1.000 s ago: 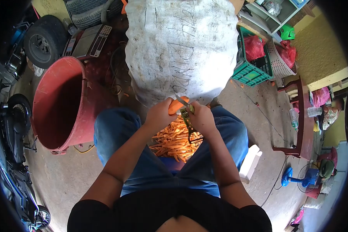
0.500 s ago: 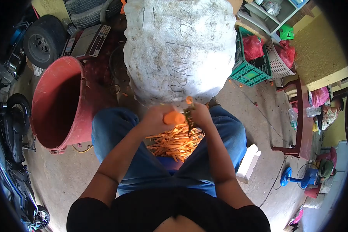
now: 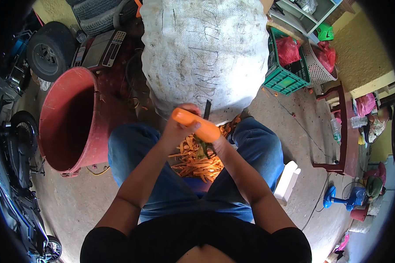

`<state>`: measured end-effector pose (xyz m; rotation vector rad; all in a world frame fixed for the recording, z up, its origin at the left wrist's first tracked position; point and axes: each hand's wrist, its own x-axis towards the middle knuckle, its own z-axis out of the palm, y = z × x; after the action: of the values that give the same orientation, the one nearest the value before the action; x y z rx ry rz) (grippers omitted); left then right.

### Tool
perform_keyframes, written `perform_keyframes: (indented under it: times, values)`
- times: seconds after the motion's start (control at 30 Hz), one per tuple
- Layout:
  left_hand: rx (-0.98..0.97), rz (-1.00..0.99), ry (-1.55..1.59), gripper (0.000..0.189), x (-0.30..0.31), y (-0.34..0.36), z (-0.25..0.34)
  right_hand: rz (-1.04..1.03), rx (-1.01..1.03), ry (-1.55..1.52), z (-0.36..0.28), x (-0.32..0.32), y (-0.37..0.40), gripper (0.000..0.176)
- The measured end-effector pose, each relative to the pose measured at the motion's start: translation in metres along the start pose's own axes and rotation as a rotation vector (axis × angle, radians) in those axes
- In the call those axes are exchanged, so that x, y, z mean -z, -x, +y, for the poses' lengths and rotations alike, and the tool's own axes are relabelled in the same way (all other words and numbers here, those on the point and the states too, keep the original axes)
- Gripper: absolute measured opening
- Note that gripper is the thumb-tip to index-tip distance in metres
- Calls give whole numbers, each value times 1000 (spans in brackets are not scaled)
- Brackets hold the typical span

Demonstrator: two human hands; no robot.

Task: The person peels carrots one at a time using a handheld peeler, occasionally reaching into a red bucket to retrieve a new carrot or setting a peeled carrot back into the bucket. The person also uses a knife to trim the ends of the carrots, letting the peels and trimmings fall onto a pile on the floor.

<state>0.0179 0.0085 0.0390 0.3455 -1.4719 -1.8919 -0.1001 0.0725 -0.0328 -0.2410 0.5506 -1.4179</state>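
Observation:
My left hand [image 3: 176,131] is closed round a thick, smooth orange carrot [image 3: 197,125], which slants down to the right. Behind the carrot's lower end is my right hand [image 3: 219,142], its fingers largely hidden. It grips what looks like a peeler [image 3: 207,110]; a dark, narrow end sticks up past the carrot, and a dark green loop hangs below. Under both hands, orange peel strips [image 3: 197,166] are heaped between my knees. A blue container [image 3: 195,185] shows at the near edge of the heap.
A large white woven sack [image 3: 202,52] stands right in front. At left are a red tub [image 3: 96,118], a scale [image 3: 98,48] and a wheel [image 3: 48,50]. To the right are a green crate [image 3: 287,81], a white box [image 3: 287,182] and a blue fan [image 3: 344,199].
The carrot has swung from end-on to lengthwise across my hands. My right hand has moved lower, behind the carrot, and the peeler's dark end now points up.

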Motion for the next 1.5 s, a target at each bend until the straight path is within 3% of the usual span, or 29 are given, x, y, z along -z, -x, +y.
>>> perform_keyframes:
  times: [0.07, 0.1, 0.17, 0.3, 0.37, 0.4, 0.47, 0.5, 0.57, 0.77, 1.0, 1.1, 1.2, 1.33, 1.5]
  values:
    - [175, 30, 35, 34, 18, -3, 11, 86, 12, 319, -23, -16, 14, 29]
    - [175, 29, 36, 34, 27, -6, 16, 87, 13, 319, -27, -9, 16, 29]
    - [397, -76, -105, 36, 44, -8, 24, 250, 140, 544, -30, 8, 17, 26]
    - [477, -228, -358, 44, 42, -6, 19, 297, 118, 452, -39, 8, 23, 24]
    - [430, -240, -547, 46, 28, -2, 11, 327, 276, 826, -35, 12, 18, 19]
    - [381, -250, -734, 48, 22, -1, 6, 324, 275, 826, -35, 5, 19, 19]
    - [294, -180, -747, 49, 18, -1, -13, 468, 284, 1345, -36, -13, 26, 18]
    - [205, -115, -758, 51, 18, -1, -19, 464, 283, 1344, -37, -18, 28, 18]
    - [231, -82, -810, 52, 20, -3, -22, 468, 401, 1581, -38, -26, 31, 17]
    - [263, -87, -915, 48, 21, -7, -23, 466, 355, 1834, -41, -36, 40, 16]
    - [236, -232, -844, 47, 21, -8, -12, 488, 327, 1930, -44, -31, 43, 14]
    - [287, -271, -778, 47, 22, -7, -6, 458, 329, 1958, -43, -33, 44, 23]
    - [254, -246, -835, 50, 20, -1, -7, 433, 269, 1954, -44, -34, 45, 22]
    - [245, -214, -931, 52, 15, 1, -5, 498, 389, 1906, -44, -22, 39, 21]
    - [339, -242, -576, 50, 13, 8, -7, 513, 436, 1817, -51, -24, 34, 18]
